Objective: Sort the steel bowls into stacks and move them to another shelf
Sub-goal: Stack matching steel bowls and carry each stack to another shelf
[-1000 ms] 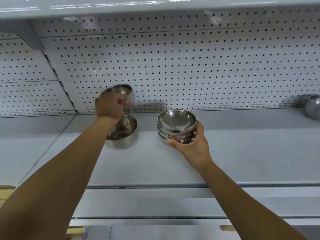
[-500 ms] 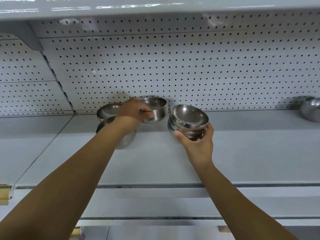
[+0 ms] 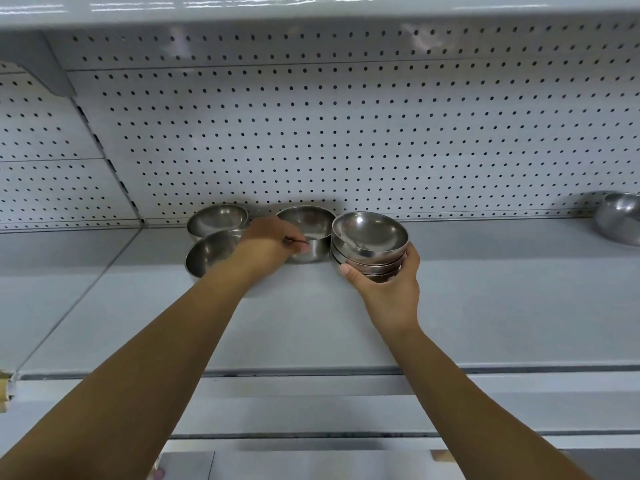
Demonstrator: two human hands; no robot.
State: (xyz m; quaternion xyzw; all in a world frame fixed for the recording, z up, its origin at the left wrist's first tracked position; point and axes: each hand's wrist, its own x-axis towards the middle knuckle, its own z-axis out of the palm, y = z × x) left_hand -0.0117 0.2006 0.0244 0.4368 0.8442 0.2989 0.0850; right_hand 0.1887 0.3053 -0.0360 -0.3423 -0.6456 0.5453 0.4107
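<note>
Both forearms reach up and forward over the grey shelf (image 3: pixel 485 306), the left one slanting in from the lower left, the right one from the lower right. The left hand (image 3: pixel 273 242) is seen from its back, wrist bent a little, its fingers curled and pinching the near rim of a single bowl (image 3: pixel 311 226) that sits upright near the pegboard (image 3: pixel 346 133); whether this bowl rests on the shelf or is just off it cannot be told. The right hand (image 3: pixel 388 289) cups a stack (image 3: pixel 369 237) of nested bowls from below and behind, thumb up its left side, fingers wrapped round its right side. The stack is tilted toward the viewer and lies just beside the single bowl. Left of the left hand stand two more bowls, a back bowl (image 3: pixel 218 220) and a front bowl (image 3: pixel 207 252), partly hidden by the wrist. A far bowl (image 3: pixel 620 220) sits at the shelf's right end, well apart.
</note>
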